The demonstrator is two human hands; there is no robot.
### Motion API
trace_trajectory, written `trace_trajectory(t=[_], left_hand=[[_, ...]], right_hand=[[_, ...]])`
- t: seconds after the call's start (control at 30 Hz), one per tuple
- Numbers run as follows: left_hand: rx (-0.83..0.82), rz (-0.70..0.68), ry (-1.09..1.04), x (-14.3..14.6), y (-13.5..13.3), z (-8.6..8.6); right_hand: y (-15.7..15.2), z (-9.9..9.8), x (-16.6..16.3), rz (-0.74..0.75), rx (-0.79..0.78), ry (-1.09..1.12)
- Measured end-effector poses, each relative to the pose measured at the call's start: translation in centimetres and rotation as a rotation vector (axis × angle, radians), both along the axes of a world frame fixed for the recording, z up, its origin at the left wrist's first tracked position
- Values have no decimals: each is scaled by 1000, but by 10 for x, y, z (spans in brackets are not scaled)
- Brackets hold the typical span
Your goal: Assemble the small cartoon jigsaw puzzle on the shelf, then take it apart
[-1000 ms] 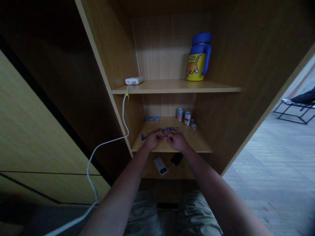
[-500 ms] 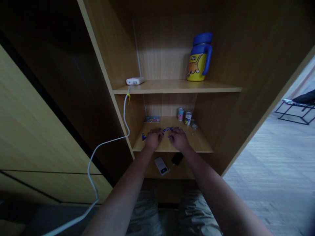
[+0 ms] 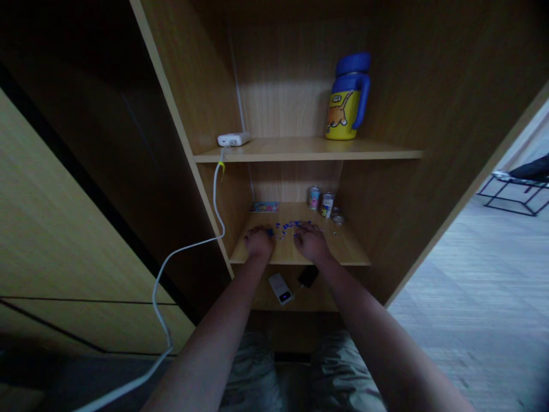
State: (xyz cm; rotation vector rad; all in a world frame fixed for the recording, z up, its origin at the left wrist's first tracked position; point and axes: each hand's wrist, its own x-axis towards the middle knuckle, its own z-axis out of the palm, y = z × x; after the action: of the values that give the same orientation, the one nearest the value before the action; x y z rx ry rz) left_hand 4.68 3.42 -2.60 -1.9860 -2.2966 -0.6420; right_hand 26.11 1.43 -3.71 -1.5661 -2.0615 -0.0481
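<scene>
Small blue pieces [image 3: 292, 225], which look like jigsaw puzzle pieces, lie scattered on the lower shelf [image 3: 283, 256]. My left hand [image 3: 259, 240] is at the left of this shelf, fingers bent down, with a dark blue puzzle piece [image 3: 270, 232] showing at its fingertips. How much more lies under that hand is hidden. At the right end of the scatter my right hand [image 3: 312, 240] rests palm down, fingers apart, its fingertips touching several pieces. A colourful printed strip [image 3: 265, 207] lies at the back left.
Two small printed cans [image 3: 314, 198] and round lids [image 3: 338, 219] stand at the back right. On the shelf above are a blue-and-yellow mug [image 3: 346, 103] and a white charger [image 3: 233, 139] with a hanging cable [image 3: 189, 247]. Below lie a white power bank [image 3: 280, 288] and a black box [image 3: 308, 276].
My left hand has moved left from the middle of the shelf, onto the blue-and-yellow patch there, uncovering loose pieces. My right hand stays nearly in place.
</scene>
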Motion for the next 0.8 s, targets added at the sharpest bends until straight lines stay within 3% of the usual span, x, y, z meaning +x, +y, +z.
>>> trace_trajectory(t=[0.1, 0.27, 0.33, 0.8], left_hand=[[-28, -23, 24, 2, -4, 6], [-30, -156, 48, 4, -10, 15], [-23, -193, 52, 4, -11, 16], [-6, -80, 67, 5, -9, 15]], right_hand=[[-3, 3, 0, 28, -12, -12], [-4, 1, 1, 302, 12, -27], [-2, 0, 1, 348, 20, -30], [-5, 3, -4, 115, 13, -79]])
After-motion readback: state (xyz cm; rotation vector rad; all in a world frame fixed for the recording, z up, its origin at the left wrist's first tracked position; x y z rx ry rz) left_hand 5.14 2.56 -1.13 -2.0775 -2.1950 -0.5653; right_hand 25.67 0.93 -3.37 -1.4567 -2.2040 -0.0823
